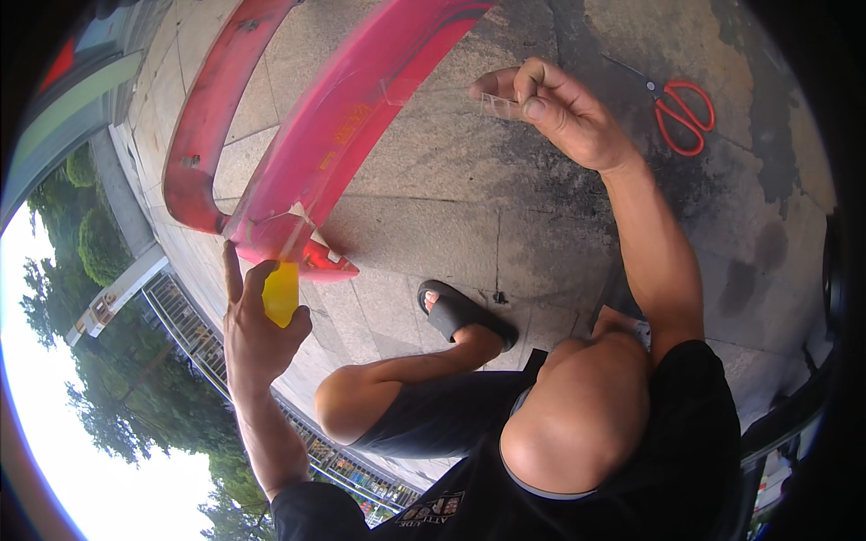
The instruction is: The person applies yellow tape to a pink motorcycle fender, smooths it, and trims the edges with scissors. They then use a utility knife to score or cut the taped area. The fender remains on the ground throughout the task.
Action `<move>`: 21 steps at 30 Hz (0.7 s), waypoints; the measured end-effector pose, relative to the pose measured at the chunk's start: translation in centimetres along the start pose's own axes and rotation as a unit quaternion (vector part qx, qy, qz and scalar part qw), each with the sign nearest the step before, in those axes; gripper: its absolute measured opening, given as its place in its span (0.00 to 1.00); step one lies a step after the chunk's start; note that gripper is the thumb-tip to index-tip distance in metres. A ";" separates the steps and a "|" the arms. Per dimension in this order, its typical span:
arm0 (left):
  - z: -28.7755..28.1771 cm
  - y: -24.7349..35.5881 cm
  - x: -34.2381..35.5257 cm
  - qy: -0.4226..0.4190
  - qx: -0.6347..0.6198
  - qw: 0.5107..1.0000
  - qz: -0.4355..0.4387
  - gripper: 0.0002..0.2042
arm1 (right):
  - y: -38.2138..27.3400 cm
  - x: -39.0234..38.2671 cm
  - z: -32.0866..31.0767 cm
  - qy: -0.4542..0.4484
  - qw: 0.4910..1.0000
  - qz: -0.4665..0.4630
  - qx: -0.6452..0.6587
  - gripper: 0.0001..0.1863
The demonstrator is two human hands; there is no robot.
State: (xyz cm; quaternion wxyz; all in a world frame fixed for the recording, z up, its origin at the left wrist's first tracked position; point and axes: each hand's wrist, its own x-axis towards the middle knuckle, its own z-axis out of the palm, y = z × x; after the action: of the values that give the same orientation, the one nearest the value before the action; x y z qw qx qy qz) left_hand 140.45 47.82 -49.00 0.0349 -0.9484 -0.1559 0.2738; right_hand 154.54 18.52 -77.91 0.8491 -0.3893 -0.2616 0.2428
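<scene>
A long curved pink-red panel (361,99) with glossy clear film on it runs from the top edge toward my left side. My left hand (257,329) grips a flat yellow piece (281,293), which looks like a plastic scraper, at the panel's near end. Its index finger reaches up to the panel's edge. Beyond the panel's right side, my right hand (568,113) is raised with thumb and fingers pinched on a strip of clear film (498,105). The see-through strip stretches left toward the panel; where it ends is hard to make out.
A second red curved part (194,149), scuffed, lies left of the panel. Red-handled scissors (683,117) rest on the stained paving (433,234) right of my right hand. My sandalled foot (460,316) and bent knees are close below. A railing (185,329) and trees stand at the left.
</scene>
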 end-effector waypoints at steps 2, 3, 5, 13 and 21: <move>0.2 0.0 0.0 0.005 -0.014 1.000 0.000 0.32 | -0.9 -0.6 0.4 -0.032 0.999 0.001 -0.020 0.03; 0.3 0.1 0.1 0.016 -0.013 1.000 0.012 0.32 | -1.1 -1.0 0.8 -0.040 0.999 0.008 -0.019 0.03; 0.4 0.1 0.0 0.028 -0.010 0.999 0.022 0.31 | -1.2 -1.6 1.6 -0.048 0.999 0.013 -0.012 0.03; 0.4 0.7 -0.5 0.023 -0.033 0.999 -0.005 0.32 | -1.9 -1.7 3.3 0.073 0.995 -0.029 -0.057 0.03; 0.9 0.3 -0.7 0.059 -0.016 0.998 0.028 0.29 | -4.9 -2.0 8.2 0.011 0.976 -0.045 -0.211 0.08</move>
State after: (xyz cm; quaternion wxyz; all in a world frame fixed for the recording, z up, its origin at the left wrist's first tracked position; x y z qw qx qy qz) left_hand 139.52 47.28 -49.44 0.0209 -0.9674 -0.1310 0.2159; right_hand 148.83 18.86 -69.96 0.7609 -0.5501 -0.3144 0.1399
